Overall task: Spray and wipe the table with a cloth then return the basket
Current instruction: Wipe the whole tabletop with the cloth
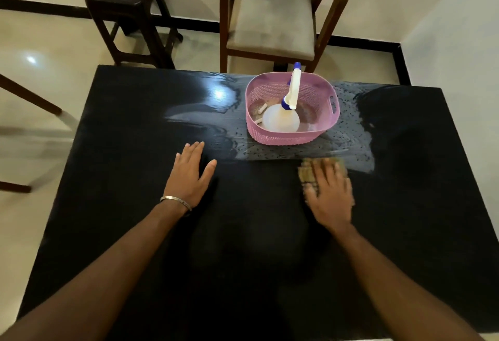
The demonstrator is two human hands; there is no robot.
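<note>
Right hand (pixel 330 195) flat on cloth (pixel 307 172), fingers straight, pressing it to black table (pixel 108 205); hand blurred. Left hand (pixel 189 176) palm-down on table, fingers straight, holding nothing. Pink basket (pixel 291 135) stands at far side among wet streaks, spray bottle (pixel 282 120) inside.

Glossy wet black table (pixel 135 232), plastic basket (pixel 283 135)

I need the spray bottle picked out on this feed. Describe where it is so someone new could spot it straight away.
Start at the black table and find the pink basket near its far edge, in front of the cushioned chair. The spray bottle stands inside it. It is the translucent white round-bodied one with a blue-tipped white trigger head rising above the basket rim, unlike the small pale pieces beside it.
</note>
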